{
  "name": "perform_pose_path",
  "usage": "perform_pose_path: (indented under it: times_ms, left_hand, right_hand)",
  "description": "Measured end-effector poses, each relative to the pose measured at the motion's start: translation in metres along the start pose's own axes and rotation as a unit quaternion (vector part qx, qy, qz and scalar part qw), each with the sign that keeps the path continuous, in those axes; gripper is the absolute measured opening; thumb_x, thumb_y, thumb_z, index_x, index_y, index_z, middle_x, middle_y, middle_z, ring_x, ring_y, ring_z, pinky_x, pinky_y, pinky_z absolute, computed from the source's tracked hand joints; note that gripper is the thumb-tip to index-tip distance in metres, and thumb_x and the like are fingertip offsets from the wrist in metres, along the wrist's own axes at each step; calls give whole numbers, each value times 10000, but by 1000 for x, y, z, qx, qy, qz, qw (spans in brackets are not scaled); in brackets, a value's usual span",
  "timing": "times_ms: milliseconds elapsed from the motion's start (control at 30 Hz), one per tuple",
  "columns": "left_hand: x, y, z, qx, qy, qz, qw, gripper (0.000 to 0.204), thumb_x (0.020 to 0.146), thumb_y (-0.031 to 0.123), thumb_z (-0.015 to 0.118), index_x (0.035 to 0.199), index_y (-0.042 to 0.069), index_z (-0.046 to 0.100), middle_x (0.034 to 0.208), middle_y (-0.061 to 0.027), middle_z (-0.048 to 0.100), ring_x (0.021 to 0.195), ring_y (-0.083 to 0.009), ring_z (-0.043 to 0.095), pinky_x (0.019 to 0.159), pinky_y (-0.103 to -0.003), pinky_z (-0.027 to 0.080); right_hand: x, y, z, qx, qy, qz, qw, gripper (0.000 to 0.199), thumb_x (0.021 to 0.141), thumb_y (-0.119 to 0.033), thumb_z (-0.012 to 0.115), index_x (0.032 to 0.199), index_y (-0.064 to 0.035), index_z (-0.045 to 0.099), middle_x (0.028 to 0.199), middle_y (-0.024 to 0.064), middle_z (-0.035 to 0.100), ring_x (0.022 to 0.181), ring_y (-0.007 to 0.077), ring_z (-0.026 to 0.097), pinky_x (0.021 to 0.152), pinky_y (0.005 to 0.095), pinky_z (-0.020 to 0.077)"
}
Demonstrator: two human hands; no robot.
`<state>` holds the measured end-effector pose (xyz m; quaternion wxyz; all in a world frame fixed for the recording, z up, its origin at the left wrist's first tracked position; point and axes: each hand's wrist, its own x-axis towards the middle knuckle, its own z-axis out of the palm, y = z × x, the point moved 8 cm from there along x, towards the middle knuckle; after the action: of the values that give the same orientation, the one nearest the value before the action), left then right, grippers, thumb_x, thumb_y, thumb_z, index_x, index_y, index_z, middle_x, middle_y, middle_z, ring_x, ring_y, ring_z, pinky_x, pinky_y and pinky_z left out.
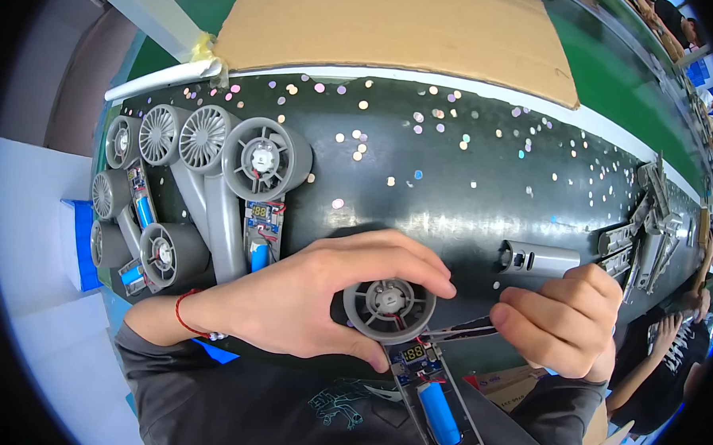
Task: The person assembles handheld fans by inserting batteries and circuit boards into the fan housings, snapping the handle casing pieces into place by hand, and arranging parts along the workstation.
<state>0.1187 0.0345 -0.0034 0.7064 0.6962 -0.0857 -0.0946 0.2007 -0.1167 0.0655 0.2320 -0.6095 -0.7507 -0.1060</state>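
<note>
While the left hand (305,300) clasped the round grey fan housing (388,307) of a half-assembled handheld fan, its fingers curled over the top rim and its thumb pressed the lower rim, so the unit was fully gripped. Inside those fingers the white motor hub sat at the centre of the housing. Below the thumb, the open handle (436,409) ran toward the person's body, exposing a small circuit board (414,356) with a lit display and a blue cylindrical battery (440,413).

Just to the right of that thumb, the right hand (563,327) was clenched around dark tweezers (459,330), whose tips reached the junction of housing and handle, beside the thin wires. Whether the tips pinched a wire could not be told.

Beyond the right knuckles, a separate grey handle cover (539,260) lay on the dark work surface (454,171), which was scattered with small round bits. Farther right lay a cluster of more grey handle parts (647,227). Well to the left of the left wrist stood a group of similar open fans (191,191).

Probable faults from this position: the metal tips were close to a powered board, so a slip could bridge contacts or nick wire insulation. Excess pull could tear a wire from its solder joint. Loosened left-hand pressure could let the housing rotate and strain the leads.
</note>
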Motion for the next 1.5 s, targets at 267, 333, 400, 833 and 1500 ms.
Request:
perform_pose_path:
  times_ms: [267, 333, 400, 833, 1500]
  left_hand:
    - [1, -1, -1, 12, 3, -3, 1000, 656, 741, 145, 910, 1335, 64, 643, 1390, -129, 583, 1284, -286, 573, 1083, -414, 468]
    - [1, -1, 0, 15, 2, -1, 1000, 659, 741, 144, 910, 1338, 65, 642, 1390, -129, 583, 1285, -286, 573, 1084, -414, 467]
    - [0, -3, 1, 17, -5, 3, 1000, 662, 741, 143, 909, 1342, 66, 641, 1391, -129, 583, 1285, -286, 572, 1086, -415, 466]
    - [2, 1, 5, 91, 18, -6, 996, 535, 715, 52, 878, 1227, 83, 724, 1302, -100, 635, 1186, -287, 635, 993, -393, 536]
    - [-9, 15, 6, 353, 94, 16, 931, 656, 650, 87, 918, 1238, 67, 629, 1252, -132, 569, 1181, -346, 598, 982, -446, 493]
  right_hand:
    - [3, -6, 5, -28, -6, -52, 998, 344, 676, -180, 693, 1010, -135, 761, 931, -47, 709, 714, 96, 522, 619, 231, 355]
    - [3, -7, 6, -29, -2, -54, 998, 348, 673, -184, 689, 1010, -138, 761, 930, -50, 706, 719, 95, 522, 625, 230, 355]
    - [3, -7, 8, -9, -14, -45, 999, 369, 655, -181, 690, 1014, -138, 762, 915, -53, 697, 698, 89, 520, 607, 224, 344]
    - [15, 10, 35, 164, -216, 24, 962, 309, 740, -167, 675, 1022, -47, 719, 797, -10, 564, 711, 137, 573, 532, 279, 449]
    - [-38, 29, 7, -144, -68, 258, 953, 375, 770, -105, 796, 1136, -57, 727, 951, 44, 685, 780, 281, 632, 691, 419, 505]
